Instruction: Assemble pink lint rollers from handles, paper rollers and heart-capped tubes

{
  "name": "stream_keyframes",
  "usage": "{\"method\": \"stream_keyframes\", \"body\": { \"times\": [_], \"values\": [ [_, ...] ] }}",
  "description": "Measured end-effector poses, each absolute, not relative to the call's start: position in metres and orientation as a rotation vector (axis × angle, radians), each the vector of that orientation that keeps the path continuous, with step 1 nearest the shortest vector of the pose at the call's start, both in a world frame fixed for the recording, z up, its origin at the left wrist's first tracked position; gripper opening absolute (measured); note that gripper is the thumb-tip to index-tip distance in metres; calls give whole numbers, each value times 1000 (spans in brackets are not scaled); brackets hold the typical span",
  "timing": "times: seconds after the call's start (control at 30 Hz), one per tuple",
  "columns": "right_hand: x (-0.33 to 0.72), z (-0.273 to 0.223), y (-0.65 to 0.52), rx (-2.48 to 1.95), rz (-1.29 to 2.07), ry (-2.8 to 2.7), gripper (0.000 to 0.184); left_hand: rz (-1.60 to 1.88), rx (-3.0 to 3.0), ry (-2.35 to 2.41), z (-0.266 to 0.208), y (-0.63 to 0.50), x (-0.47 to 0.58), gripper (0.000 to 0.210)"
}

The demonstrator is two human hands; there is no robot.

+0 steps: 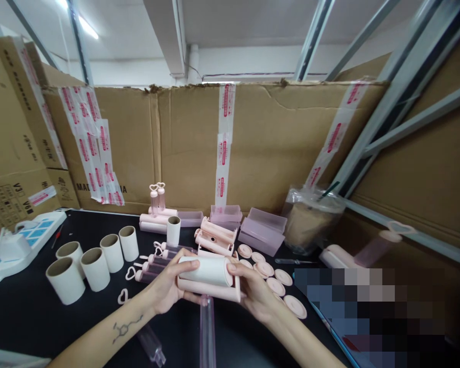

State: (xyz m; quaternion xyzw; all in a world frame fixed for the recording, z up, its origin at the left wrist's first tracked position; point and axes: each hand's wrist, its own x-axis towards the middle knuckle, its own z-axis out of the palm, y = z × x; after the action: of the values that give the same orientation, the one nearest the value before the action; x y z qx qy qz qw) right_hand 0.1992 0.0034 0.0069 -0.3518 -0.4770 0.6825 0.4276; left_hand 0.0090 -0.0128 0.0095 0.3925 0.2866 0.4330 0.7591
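Observation:
Both my hands hold a pink plastic roller holder in front of me, with a white paper roll lying lengthwise in it. My left hand grips the left end, thumb on top of the roll and fingers beneath the holder. At the other end, my right hand presses its thumb near the pink end cap. A clear purple handle extends from under the holder toward me; whether it is joined is hidden. Just behind, an open pink holder lies on the table.
Several white rolls stand at left. Pink discs lie at right, near a blue-edged pixelated area. Purple trays, a plastic-wrapped cup and heart-ended handles lie around. A power strip and cardboard wall border the black table.

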Motion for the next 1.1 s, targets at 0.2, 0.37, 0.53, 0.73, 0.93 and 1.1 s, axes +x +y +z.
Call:
{"method": "stream_keyframes", "body": {
  "times": [0.2,0.37,0.53,0.73,0.93,1.1],
  "values": [
    [197,10,2,-877,1754,-1108,27,943,884,643,11,-13,9,26],
    [199,13,4,-868,1577,-1295,26,984,946,679,13,-14,5,27],
    [215,23,5,-971,798,-1816,18,1028,990,761,14,-16,5,31],
    [207,21,-5,-1039,954,-1775,40,1121,1010,811,15,-15,6,38],
    [196,10,-2,-993,1129,-1656,29,1127,1038,798,10,-14,8,36],
    [201,12,3,-975,1107,-1597,31,1200,958,660,10,-14,7,47]
  ]
}}
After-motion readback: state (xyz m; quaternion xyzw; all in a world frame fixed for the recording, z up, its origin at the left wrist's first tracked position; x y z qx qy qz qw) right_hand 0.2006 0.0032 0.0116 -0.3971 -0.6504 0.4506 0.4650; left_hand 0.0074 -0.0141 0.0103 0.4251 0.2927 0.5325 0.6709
